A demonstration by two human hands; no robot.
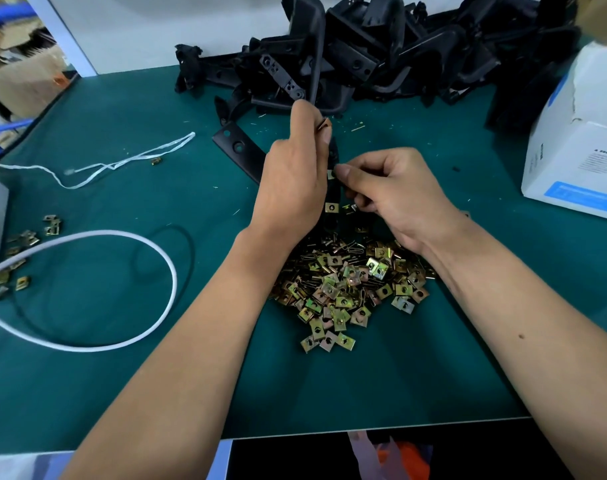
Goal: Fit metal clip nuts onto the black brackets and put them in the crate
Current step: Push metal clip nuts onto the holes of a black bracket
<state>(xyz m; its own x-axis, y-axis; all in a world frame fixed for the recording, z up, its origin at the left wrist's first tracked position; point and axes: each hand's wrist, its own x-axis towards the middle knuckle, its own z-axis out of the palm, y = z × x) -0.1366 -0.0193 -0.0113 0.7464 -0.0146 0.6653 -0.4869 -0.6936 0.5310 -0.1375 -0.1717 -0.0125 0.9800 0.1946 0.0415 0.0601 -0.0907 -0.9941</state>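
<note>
Left hand [291, 174] grips a black bracket [238, 148] upright-ish over the clip nut pile [350, 289], a clip nut [324, 124] pinched at its thumb. Right hand [394, 195] pinches the bracket edge where clips [331, 207] already sit. Bracket: flat, matte, with holes. Green bench mat [122, 375]; bracket heap [364, 53] at the back, white box [579, 150] right, white cable [122, 289] left.
</note>
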